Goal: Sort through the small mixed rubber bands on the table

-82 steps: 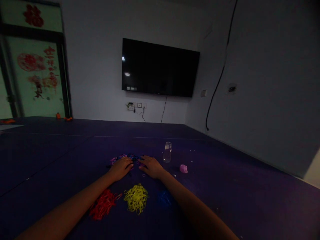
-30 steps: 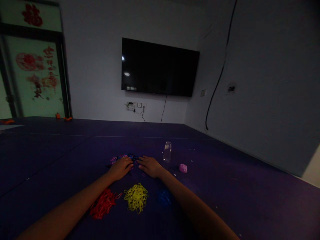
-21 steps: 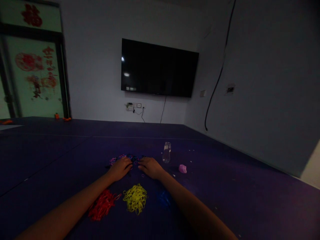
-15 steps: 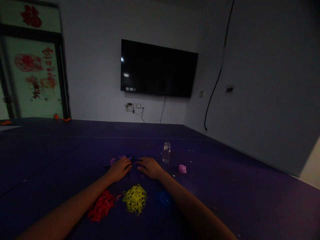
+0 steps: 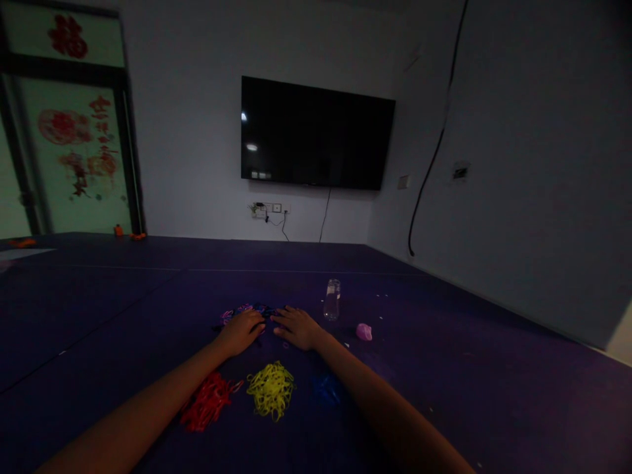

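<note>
A mixed pile of dark, purple and pink rubber bands (image 5: 236, 313) lies on the dark purple surface in front of my hands. Over its near edge rests my left hand (image 5: 241, 332), fingers reaching forward and thumb apart, partly covering the pile. My right hand (image 5: 299, 327) is at the pile's right end, palm down with its fingers spread. One loose band (image 5: 286, 345) lies just below it. Closer to me are red rubber bands (image 5: 207, 400), partly behind my left forearm, and a heap of yellow rubber bands (image 5: 271, 390). Dim blue rubber bands (image 5: 326, 390) sit beside my right forearm.
A clear bottle (image 5: 332, 300) stands right of my right hand, with a pink lump (image 5: 364, 332) nearby. Small white scraps are scattered around. Farther off are a wall-mounted television (image 5: 316, 135), a hanging black cable (image 5: 434, 155) and small orange objects (image 5: 137, 236) by the door.
The whole view has shifted slightly, so things appear a little farther right. The fingers of my right hand look more spread. Both hands stay by the mixed pile.
</note>
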The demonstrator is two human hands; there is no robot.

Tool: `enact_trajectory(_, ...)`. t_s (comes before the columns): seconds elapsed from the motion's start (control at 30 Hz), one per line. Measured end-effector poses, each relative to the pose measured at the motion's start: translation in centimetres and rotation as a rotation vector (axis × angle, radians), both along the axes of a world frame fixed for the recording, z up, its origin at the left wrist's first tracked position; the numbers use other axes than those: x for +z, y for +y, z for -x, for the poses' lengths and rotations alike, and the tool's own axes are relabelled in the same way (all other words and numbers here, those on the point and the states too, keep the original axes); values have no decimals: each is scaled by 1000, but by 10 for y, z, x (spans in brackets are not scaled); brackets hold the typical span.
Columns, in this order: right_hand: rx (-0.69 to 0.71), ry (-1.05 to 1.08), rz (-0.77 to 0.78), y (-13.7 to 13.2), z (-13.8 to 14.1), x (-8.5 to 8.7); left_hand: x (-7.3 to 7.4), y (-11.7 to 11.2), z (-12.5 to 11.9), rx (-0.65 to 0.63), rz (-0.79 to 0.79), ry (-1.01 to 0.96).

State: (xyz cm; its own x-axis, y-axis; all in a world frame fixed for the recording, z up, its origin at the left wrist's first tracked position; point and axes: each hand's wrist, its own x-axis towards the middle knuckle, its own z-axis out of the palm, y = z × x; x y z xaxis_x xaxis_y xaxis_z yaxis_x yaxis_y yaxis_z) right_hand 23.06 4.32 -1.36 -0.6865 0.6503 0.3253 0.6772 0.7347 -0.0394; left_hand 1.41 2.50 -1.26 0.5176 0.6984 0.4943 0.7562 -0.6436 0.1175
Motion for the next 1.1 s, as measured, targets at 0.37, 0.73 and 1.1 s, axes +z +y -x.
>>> enact_trajectory(0.37, 61, 55, -34, 0, -1, 5, 3, -3, -1, -12, -3, 5)
enact_trajectory(0.73, 44, 48, -88, -9, 0, 13, 5, -3, -1, -10, 7, 15)
enact_trajectory(1.1, 7, -9, -128, -10, 1, 15, 4, -1, -1, -7, 21, 23)
